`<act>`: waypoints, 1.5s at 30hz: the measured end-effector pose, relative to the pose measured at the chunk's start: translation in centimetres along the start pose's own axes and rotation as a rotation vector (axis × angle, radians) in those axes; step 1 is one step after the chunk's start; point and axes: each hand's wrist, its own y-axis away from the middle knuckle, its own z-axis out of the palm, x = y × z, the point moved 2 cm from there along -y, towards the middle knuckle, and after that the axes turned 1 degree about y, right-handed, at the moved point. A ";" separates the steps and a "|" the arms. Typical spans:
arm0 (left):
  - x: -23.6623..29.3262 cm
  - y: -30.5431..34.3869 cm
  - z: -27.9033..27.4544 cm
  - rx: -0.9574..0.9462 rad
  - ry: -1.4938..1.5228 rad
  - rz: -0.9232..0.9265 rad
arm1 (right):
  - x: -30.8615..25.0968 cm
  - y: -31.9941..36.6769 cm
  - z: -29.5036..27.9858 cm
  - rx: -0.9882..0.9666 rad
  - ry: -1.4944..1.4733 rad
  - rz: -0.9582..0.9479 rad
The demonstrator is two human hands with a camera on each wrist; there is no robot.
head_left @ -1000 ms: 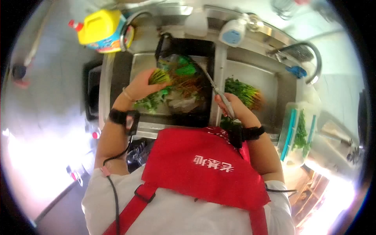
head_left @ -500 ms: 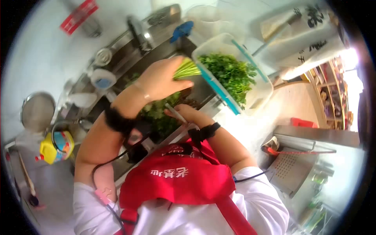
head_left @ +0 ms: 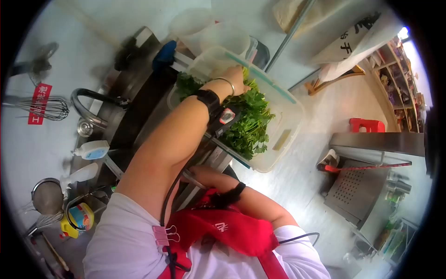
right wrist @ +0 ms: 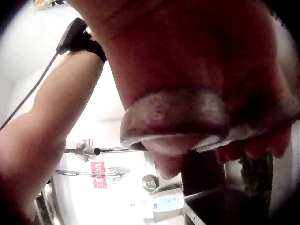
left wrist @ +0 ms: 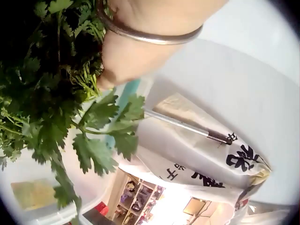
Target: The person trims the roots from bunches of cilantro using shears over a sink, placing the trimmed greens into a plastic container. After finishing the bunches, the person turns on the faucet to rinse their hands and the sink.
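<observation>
My left hand (head_left: 233,80) reaches down into a clear plastic bin (head_left: 291,125) with teal edges. It grips a bunch of cilantro (head_left: 187,82) by the stems, which show pale green by the fingers; the leaves hang on the near side of the wrist. More cilantro (head_left: 253,123) fills the middle of the bin. In the left wrist view, leafy sprigs (left wrist: 96,152) dangle under the hand. My right hand (head_left: 203,176), low by the counter edge, holds metal scissors (right wrist: 173,117), a finger through the looped handle. Their blades are mostly hidden.
A dark sink and curved faucet (head_left: 88,109) lie to the left, with a white bottle (head_left: 95,149) and a yellow jug (head_left: 76,221) beyond. A blue cloth (head_left: 164,56) is by the bin's back corner. A red stool (head_left: 367,125) and metal step (head_left: 357,190) stand on the right.
The left hand carried the cilantro bunch from the left sink rightward across into the bin. The body and view turned right. The right hand kept the scissors, staying low near the apron.
</observation>
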 end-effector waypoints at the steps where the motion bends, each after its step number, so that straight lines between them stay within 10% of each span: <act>1: -0.3 0.0 0.5 -0.013 0.040 -0.004 | 0.0 0.0 0.1 -0.008 -0.003 -0.012; 10: -2.5 7.9 -5.2 0.431 0.301 0.461 | -1.5 0.1 -2.0 -0.104 0.006 0.015; 15: -8.4 17.8 -6.9 0.590 0.567 0.368 | 1.2 -1.0 -1.4 -0.060 0.017 0.113; 22: -21.8 27.1 3.9 0.630 0.729 -0.224 | 3.1 -2.4 -1.7 0.019 -0.010 0.137; 45: -26.9 32.6 16.1 0.446 0.969 -0.349 | 2.5 -0.5 -0.1 0.263 0.079 0.181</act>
